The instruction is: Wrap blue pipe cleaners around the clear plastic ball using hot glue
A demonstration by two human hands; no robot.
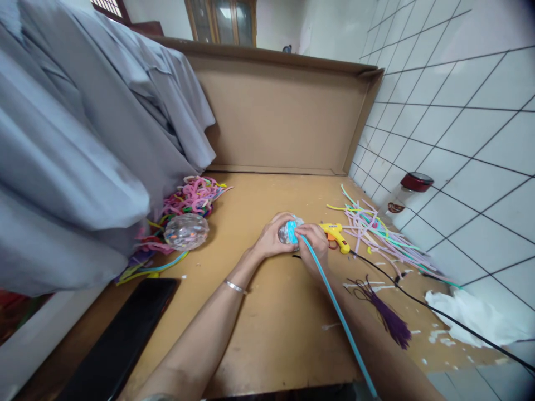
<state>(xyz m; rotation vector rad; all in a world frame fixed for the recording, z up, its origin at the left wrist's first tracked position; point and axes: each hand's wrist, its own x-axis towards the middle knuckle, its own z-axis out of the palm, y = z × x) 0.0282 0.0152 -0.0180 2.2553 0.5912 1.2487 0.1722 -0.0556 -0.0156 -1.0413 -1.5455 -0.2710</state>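
Observation:
Near the middle of the table, my left hand (pixel 273 236) is closed round a small clear round object (pixel 284 233) with light-blue strips across it. My right hand (pixel 313 245) pinches a long light-blue pipe cleaner (pixel 334 303) against its right side. The pipe cleaner's free length runs down over my right forearm to the bottom edge of the view. Just beyond my right hand lies a yellow glue gun (pixel 339 238), its front part partly hidden. Part of the round object is covered by my fingers.
Left: a clear faceted bowl (pixel 186 231), tangled pipe cleaners (pixel 196 195), a black phone (pixel 125 340) and a grey cloth (pixel 83 139). Right: loose pipe cleaners (pixel 388 239), a jar (pixel 399 201), a purple tassel (pixel 390 319), white tissue (pixel 472 317) and a black cord (pixel 451 323). Cardboard (pixel 280 114) stands behind.

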